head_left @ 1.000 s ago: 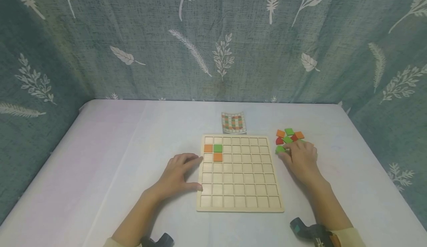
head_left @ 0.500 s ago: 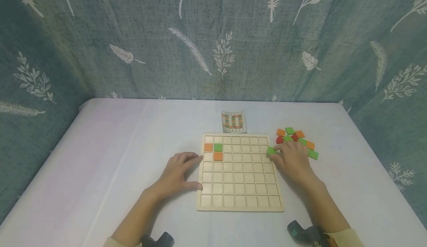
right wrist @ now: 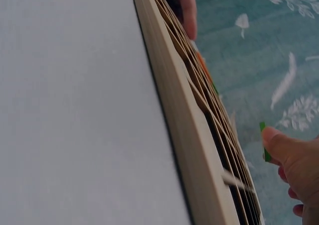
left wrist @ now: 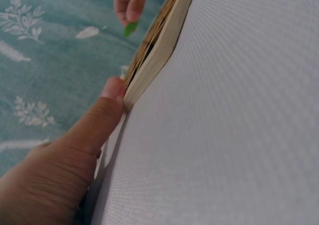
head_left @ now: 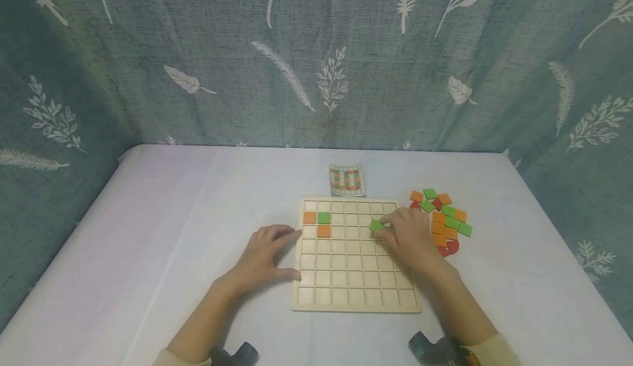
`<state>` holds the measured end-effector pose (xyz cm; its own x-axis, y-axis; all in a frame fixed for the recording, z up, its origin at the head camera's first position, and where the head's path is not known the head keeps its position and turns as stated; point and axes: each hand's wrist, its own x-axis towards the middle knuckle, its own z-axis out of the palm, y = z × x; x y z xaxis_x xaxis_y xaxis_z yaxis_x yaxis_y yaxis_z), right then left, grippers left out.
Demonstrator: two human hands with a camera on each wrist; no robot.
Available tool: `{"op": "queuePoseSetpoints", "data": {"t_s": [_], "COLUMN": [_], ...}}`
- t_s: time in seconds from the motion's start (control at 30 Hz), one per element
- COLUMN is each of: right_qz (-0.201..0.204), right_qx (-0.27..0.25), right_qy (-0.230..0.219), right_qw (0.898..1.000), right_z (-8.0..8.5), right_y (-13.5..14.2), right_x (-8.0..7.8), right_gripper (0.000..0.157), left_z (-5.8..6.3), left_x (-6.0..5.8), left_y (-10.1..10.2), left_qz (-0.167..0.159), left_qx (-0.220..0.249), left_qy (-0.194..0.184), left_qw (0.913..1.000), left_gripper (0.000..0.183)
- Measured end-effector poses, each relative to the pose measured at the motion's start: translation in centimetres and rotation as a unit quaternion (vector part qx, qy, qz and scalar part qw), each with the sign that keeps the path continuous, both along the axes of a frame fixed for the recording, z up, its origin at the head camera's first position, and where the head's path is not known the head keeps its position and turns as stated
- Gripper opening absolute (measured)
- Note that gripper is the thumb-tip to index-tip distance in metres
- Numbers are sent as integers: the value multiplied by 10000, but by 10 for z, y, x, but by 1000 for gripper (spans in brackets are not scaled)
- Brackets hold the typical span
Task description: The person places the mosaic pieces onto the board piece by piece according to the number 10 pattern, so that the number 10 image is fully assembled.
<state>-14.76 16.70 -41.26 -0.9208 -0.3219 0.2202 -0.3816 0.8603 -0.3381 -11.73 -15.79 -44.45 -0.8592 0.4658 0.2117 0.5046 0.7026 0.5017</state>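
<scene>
Head view: a pale wooden grid board [head_left: 356, 261] holds two orange square tiles [head_left: 323, 231] and one green square tile [head_left: 323, 217] in upper-left compartments. The right hand [head_left: 409, 237] pinches another green square tile [head_left: 376, 225] over its right side; the spread left hand [head_left: 264, 256] touches its left edge. Loose red, orange and green tiles [head_left: 438, 228] lie rightward, a curved printed card [head_left: 348, 180] beyond.

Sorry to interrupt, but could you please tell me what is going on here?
A person's right hand pinches a green tile above the gridded wooden board, while the left hand touches the board's left edge. Three placed tiles, two orange and one green, sit near its far left corner. Loose pieces lie to its right, and a patterned card sits just beyond it.
</scene>
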Motion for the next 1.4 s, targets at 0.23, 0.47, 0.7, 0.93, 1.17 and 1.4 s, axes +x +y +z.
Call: {"op": "queuePoseSetpoints", "data": {"t_s": [0.23, 0.47, 0.7, 0.93, 1.17, 1.4], "right_qz": [317, 745, 997, 1227, 1308, 1439], "right_qx": [-11, 51, 29, 105, 381, 332], "right_qy": [137, 261, 24, 71, 288, 381], "right_qw": [9994, 9969, 9950, 9924, 9903, 9883], "right_z": [-1, 1, 0, -6, -11, -15], "right_y": [-25, -48, -65, -74, -78, -78], "right_x": [1, 6, 12, 15, 15, 15], "right_gripper": [31, 28, 27, 29, 29, 27], "left_z": [-1, -3, -2, 0, -2, -1], "left_x": [-1, 0, 1, 0, 1, 0], "left_y": [-1, 0, 0, 1, 0, 0], "left_qz": [-5, 52, 80, 51, 92, 47], "left_qx": [-31, -8, -33, 6, -36, -12], "left_qy": [26, -23, -19, -7, 16, 42], "left_qw": [10000, 10000, 10000, 10000, 9999, 10000], "left_gripper": [85, 84, 83, 84, 83, 84]}}
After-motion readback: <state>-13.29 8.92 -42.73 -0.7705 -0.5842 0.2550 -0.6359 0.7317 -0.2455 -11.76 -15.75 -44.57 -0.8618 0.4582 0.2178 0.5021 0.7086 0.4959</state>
